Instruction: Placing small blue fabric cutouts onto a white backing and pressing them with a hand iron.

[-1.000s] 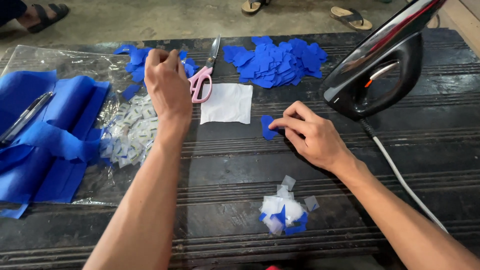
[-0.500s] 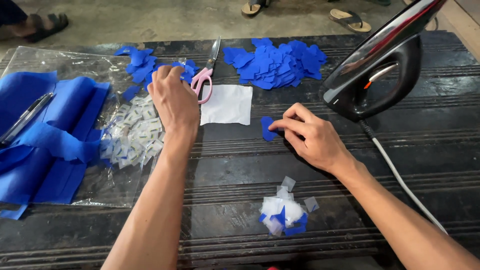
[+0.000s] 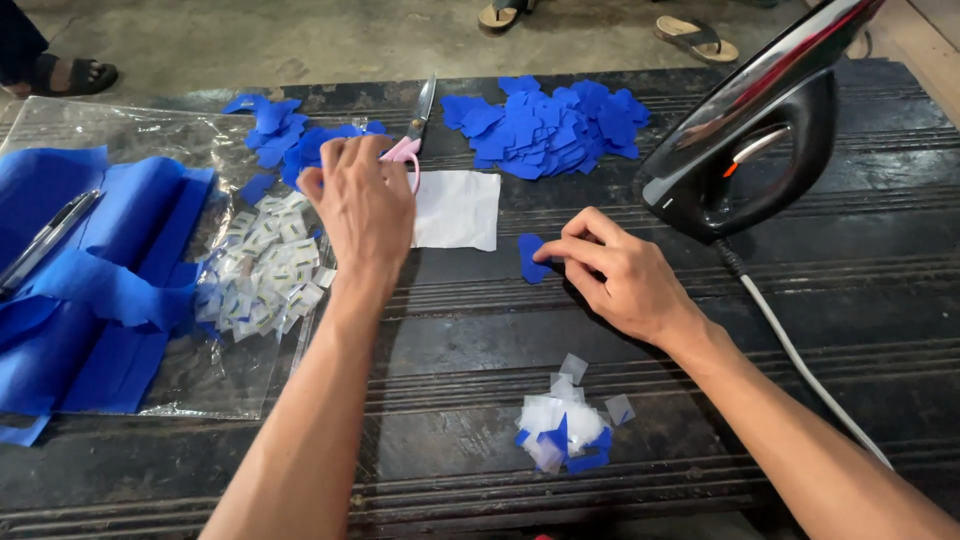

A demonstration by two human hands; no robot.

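Blue fabric piece (image 3: 531, 257) is lying flat under the right hand's (image 3: 612, 285) pinching fingertips; the left hand (image 3: 362, 205), loosely curled, is hovering farther off beside the white square (image 3: 458, 209).

A black iron (image 3: 745, 140) stands tilted at the table's (image 3: 880, 250) right, its white cord (image 3: 800, 360) trailing toward the near edge. Blue folded cloth (image 3: 90, 290) and a pen (image 3: 45, 240) lie on clear plastic sheet (image 3: 190, 380) at left. Sandalled feet (image 3: 695, 35) show beyond the table.
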